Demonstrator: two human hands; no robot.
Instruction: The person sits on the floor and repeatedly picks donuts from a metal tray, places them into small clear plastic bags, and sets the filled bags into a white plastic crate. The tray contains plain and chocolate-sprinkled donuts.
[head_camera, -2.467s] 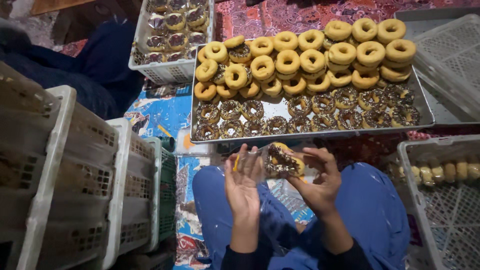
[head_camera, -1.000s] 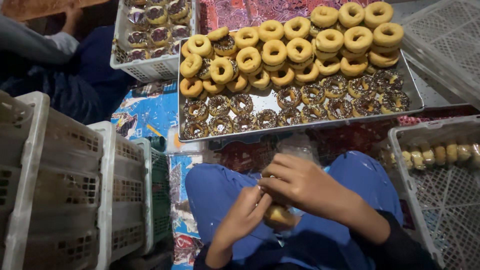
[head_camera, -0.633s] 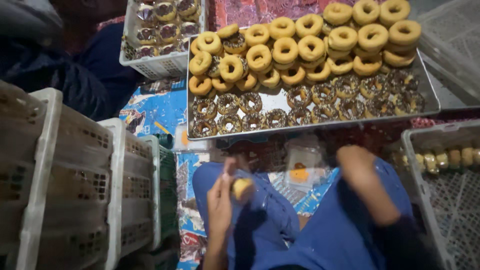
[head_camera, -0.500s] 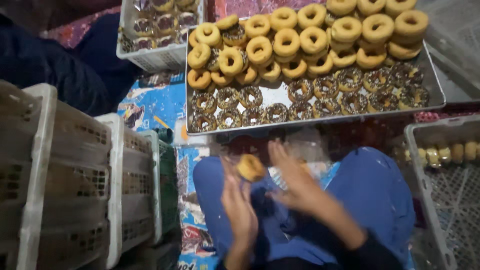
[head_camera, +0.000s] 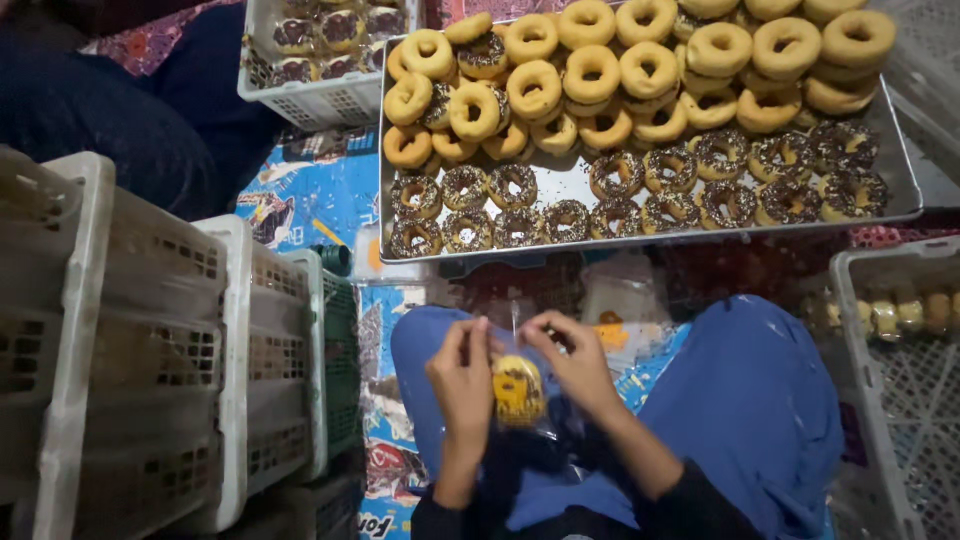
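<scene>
My left hand (head_camera: 462, 380) and my right hand (head_camera: 575, 362) together hold a doughnut in a clear plastic bag (head_camera: 518, 392) over my lap, in blue trousers. Both hands pinch the top of the bag above the doughnut. Just beyond my knees lies a metal tray (head_camera: 560, 188). It carries plain golden ring doughnuts (head_camera: 590, 72) piled at the back and chocolate-sprinkled ring doughnuts (head_camera: 660, 195) in rows at the front.
White plastic crates (head_camera: 150, 350) stand stacked on edge to my left. A white crate of wrapped doughnuts (head_camera: 320, 40) sits at the back left beside another person's dark-clothed leg (head_camera: 110, 110). On the right, a white crate (head_camera: 890, 330) holds bagged doughnuts.
Both hands worked a doughnut into a bag over my lap, swinging it about. The right hand went out to the right and came back; now both hands pinch the bag's top.
</scene>
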